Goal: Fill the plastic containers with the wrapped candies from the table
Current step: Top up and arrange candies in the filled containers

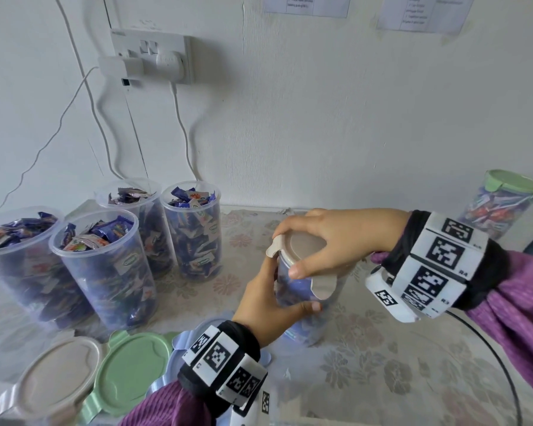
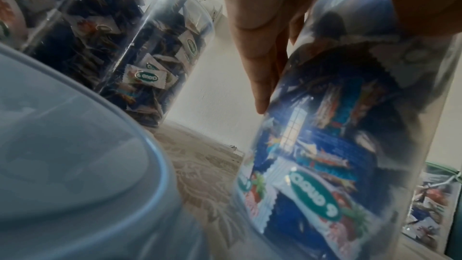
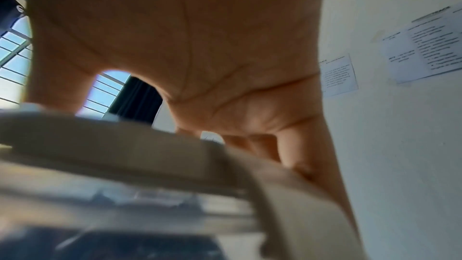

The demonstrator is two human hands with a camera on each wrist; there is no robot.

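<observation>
A clear plastic container (image 1: 299,290) full of blue-wrapped candies stands mid-table, with a beige lid (image 1: 302,244) on its top. My left hand (image 1: 268,305) grips the container's side, thumb across the front. My right hand (image 1: 326,238) lies over the lid, fingers and thumb curled round its rim. The left wrist view shows the same container (image 2: 325,165) close up with my fingers (image 2: 260,50) along its side. Blurred in the right wrist view, the beige lid (image 3: 150,155) sits under my palm (image 3: 187,46). Several open, candy-filled containers (image 1: 105,265) stand at the left.
Loose lids lie at the front left: beige (image 1: 53,376), green (image 1: 130,370) and blue (image 1: 182,342). A closed container with a green lid (image 1: 502,201) stands at the far right. White cables and a wall socket (image 1: 154,56) are behind. A black cable (image 1: 502,370) crosses the floral tablecloth (image 1: 366,373).
</observation>
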